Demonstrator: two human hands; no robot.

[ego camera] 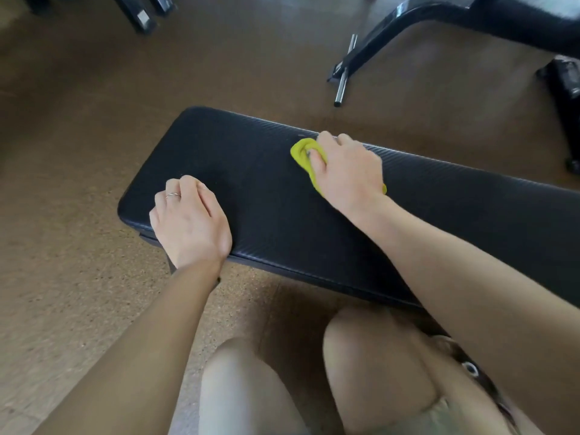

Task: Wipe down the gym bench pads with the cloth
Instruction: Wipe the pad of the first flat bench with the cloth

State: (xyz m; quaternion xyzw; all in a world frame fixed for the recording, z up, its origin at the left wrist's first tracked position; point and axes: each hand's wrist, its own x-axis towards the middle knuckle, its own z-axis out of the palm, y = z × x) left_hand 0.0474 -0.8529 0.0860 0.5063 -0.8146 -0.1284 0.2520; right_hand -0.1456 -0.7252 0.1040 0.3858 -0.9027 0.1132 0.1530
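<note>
while the right hand (345,171) presses down just right of the frame's centre, its fingers curl round a bunched yellow cloth (303,152), which pokes out past the fingertips toward the upper left and shows again as a small corner under the heel of the palm. the cloth lies on the black pad (266,196), near the pad's far edge. the left hand (188,218) rests on the pad's near left corner, left of centre in the frame, fingers curled under loosely and holding nothing; a thin ring (173,195) sits on one finger. the pad runs from centre left to the right edge of the frame. below it, at the bottom, are the person's bare knees (370,356). brown speckled floor (62,277) surrounds everything. in the upper right stands a black frame (408,26) with a chrome bar (343,80) across its foot.
</note>
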